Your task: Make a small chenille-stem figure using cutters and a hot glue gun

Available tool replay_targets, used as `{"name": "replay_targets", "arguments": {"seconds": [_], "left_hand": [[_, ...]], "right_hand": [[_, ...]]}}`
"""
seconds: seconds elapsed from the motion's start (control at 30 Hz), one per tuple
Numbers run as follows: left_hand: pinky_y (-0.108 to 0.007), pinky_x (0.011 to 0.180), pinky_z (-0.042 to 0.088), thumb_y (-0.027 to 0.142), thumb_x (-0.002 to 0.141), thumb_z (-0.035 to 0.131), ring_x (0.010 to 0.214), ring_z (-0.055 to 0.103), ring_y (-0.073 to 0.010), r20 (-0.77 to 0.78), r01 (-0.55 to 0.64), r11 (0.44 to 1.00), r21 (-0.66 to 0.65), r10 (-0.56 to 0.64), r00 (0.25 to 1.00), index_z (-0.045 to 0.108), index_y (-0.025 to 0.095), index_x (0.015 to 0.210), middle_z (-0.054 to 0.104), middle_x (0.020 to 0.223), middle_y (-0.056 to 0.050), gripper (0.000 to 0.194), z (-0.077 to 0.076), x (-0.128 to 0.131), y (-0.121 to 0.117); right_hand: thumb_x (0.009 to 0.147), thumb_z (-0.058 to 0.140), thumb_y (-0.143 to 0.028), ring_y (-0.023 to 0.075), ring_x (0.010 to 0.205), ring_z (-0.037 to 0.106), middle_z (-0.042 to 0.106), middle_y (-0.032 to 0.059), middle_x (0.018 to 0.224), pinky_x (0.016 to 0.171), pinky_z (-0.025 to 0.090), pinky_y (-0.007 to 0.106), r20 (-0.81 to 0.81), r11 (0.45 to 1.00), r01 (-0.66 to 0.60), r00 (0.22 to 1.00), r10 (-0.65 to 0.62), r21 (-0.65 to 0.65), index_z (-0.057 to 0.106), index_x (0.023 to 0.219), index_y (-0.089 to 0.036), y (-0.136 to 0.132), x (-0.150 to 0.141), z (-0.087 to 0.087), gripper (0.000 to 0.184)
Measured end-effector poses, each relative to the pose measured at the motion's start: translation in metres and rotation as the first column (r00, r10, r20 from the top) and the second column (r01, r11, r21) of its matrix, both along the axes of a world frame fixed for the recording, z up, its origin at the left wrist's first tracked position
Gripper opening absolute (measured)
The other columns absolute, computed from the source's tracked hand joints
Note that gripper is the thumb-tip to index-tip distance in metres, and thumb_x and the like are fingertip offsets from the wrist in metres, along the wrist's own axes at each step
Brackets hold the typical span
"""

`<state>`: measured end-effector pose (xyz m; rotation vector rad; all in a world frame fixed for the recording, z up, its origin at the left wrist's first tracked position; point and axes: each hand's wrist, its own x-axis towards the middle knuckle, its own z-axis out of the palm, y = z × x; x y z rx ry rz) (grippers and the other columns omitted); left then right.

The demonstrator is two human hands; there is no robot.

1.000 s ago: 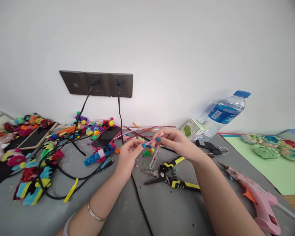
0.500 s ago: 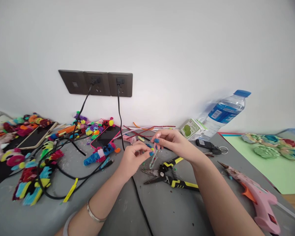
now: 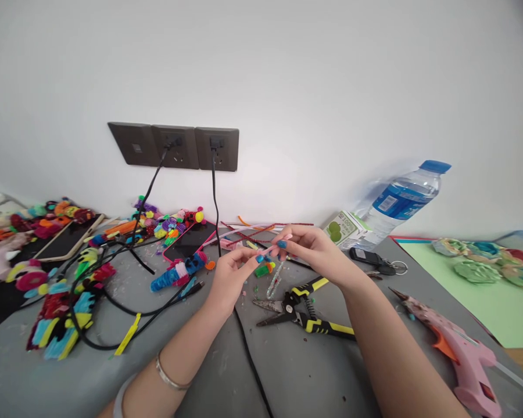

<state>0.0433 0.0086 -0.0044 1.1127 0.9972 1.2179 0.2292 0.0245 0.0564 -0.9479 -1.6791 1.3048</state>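
A short pale pink pipe cleaner (image 3: 270, 251) is stretched between my two hands above the grey table. The fingertips of my left hand (image 3: 232, 277) pinch its left end. My right hand (image 3: 310, 249) pinches the other end, and a bit of pink shows past its fingers. Just below the hands is a narrow loop of pale green beads (image 3: 274, 283); whether it touches my fingers I cannot tell. Beside it lie wire-cutting pliers (image 3: 290, 303) with black and yellow handles, jaws apart. A small green and yellow piece (image 3: 265, 269) sits behind the left fingertips.
Colourful pipe-cleaner figures (image 3: 70, 313) and looped black cables (image 3: 108, 348) fill the left. Loose pipe cleaners (image 3: 261, 227) lie behind my hands. On the right are a water bottle (image 3: 403, 200), a car key (image 3: 372, 260), a pink glue gun (image 3: 462, 348) and green paper (image 3: 475, 307).
The pink pipe cleaner has turned from nearly upright to almost level between my hands. My left hand has shifted slightly left, away from the right. The view has shifted a little.
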Motion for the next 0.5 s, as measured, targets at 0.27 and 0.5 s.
{"name": "replay_targets", "arguments": {"seconds": [0.27, 0.5], "left_hand": [[-0.022, 0.054, 0.027, 0.047, 0.068, 0.077, 0.058, 0.039, -0.0083, 0.091, 0.008, 0.997, -0.076, -0.001, 0.996, 0.071, 0.016, 0.077, 0.058, 0.071, 0.0, 0.033, 0.0013, 0.0006, 0.0005], [-0.026, 0.066, 0.037, 0.034, 0.077, 0.071, 0.073, 0.052, -0.0143, -0.183, 0.311, 0.941, 0.135, -0.285, 0.941, 0.071, 0.016, 0.074, 0.061, 0.081, -0.004, 0.018, 0.0015, -0.0004, -0.0026]], "right_hand": [[0.089, 0.062, -0.043, 0.0173, 0.076, 0.068, 0.073, 0.0069, 0.081, 0.07, 0.053, 0.029, 0.03, 0.998, -0.062, 0.998, 0.062, 0.004, 0.066, 0.088, -0.016, -0.0016, 0.0037, 0.0, 0.027], [0.085, 0.066, -0.043, 0.0142, 0.065, 0.063, 0.07, 0.0035, 0.071, 0.065, 0.051, 0.027, 0.071, 0.988, -0.121, 0.989, 0.128, -0.091, 0.066, 0.081, -0.016, -0.0027, 0.0045, 0.0015, 0.027]]}}
